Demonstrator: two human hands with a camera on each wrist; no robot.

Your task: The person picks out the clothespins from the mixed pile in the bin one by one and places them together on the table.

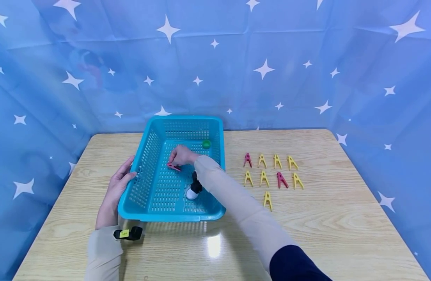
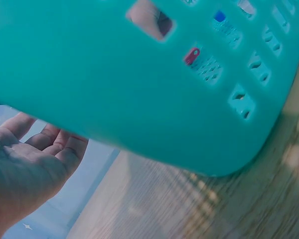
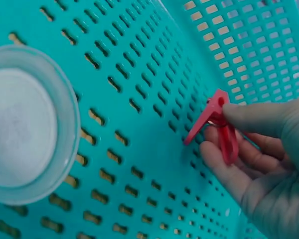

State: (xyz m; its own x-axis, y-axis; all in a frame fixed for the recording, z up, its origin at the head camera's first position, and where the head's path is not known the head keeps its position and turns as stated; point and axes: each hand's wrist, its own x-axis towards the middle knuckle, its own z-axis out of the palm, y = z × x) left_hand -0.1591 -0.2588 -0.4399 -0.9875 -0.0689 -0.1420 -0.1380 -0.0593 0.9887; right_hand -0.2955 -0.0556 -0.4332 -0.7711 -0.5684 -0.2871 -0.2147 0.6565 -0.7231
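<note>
A turquoise perforated plastic basket (image 1: 171, 217) stands on the left half of the table. At its left rim my left hand (image 1: 117, 187) holds on, with the thumb against the edge; the basket wall (image 2: 114, 84) hides part of the fingers in the left wrist view. Inside the basket, my right hand (image 1: 182, 155) pinches a red clothespin (image 3: 220, 119) between thumb and fingers, low over the basket floor. A round, white-based clear container (image 3: 25, 124) sits on that floor near the right wrist. Towards the back right corner lies a small green round piece (image 1: 206, 144).
To the basket's right, yellow clothespins (image 1: 264, 178) and two red clothespins (image 1: 282, 180) lie in rows on the wooden table (image 1: 341, 218). A blue curtain with white stars (image 1: 289, 89) hangs behind and on both sides.
</note>
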